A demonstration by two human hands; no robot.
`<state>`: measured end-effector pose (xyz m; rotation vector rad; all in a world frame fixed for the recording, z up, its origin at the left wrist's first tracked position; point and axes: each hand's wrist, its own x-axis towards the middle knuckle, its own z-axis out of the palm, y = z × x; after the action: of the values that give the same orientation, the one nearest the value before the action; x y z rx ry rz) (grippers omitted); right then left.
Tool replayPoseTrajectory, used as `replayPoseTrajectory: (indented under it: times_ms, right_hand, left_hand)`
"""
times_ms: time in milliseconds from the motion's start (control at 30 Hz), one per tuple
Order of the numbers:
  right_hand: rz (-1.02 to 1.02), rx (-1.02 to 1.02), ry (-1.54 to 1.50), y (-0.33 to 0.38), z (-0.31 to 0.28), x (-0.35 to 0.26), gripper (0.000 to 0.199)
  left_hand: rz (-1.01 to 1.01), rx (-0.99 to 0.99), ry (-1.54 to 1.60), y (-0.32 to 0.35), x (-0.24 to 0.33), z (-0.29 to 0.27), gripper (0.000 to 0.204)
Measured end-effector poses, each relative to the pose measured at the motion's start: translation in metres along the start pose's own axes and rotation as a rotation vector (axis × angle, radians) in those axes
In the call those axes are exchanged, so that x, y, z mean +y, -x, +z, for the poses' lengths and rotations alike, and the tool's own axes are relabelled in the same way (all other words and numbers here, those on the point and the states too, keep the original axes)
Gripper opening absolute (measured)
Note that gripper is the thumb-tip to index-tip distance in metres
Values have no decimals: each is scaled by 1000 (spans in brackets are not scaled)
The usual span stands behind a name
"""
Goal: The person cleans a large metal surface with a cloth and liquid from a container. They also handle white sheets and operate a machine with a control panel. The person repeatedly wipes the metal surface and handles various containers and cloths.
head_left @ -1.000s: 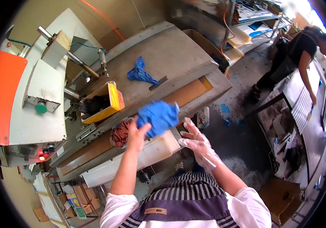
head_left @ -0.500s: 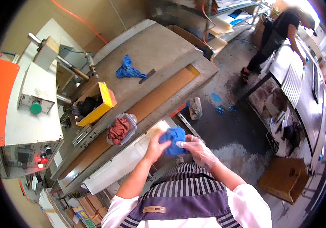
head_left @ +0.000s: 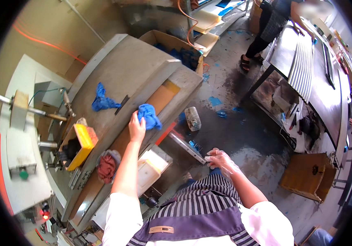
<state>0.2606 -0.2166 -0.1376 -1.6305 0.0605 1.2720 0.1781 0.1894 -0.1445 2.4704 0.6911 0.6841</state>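
Observation:
My left hand is bare and closed around a crumpled blue cloth. The cloth is at the front ledge of the large grey worktable. A second blue cloth lies bunched on the tabletop, farther left. My right hand wears a thin clear plastic glove and hovers low in front of my apron. Its fingers are loosely bent and apart, with nothing seen in them. A metal bar extends just left of that hand.
Left along the table are a yellow box with dark contents and a tub holding a reddish rag. White trays sit below. A cardboard box stands at right. Another person works at the far right bench.
Both hands held the blue cloth together before. My left hand has carried it forward and left to the table ledge, while my right hand has let go. The view has shifted right.

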Motion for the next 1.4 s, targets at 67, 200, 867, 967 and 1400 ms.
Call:
replayPoseTrajectory:
  times_ms: [67,200,867,967,1400]
  right_hand:
    - [4,-30,55,-29,-29,-8,46]
    - [-17,-9,260,-120,-83,2,47]
    - [-298,-499,1608,-582,-6,49,39]
    - [-279,-504,1648,-601,0,62,40]
    - [-136,-422,1391,-463,-66,0,49]
  left_hand:
    - [48,26,-85,-2,-13,18,40]
    - [63,69,-192,4,-10,27,37]
    - [-108,-177,-175,26,12,-3,45]
    - [-117,-124,-159,35,13,0,47]
    - [-107,-132,-145,22,20,-2,50]
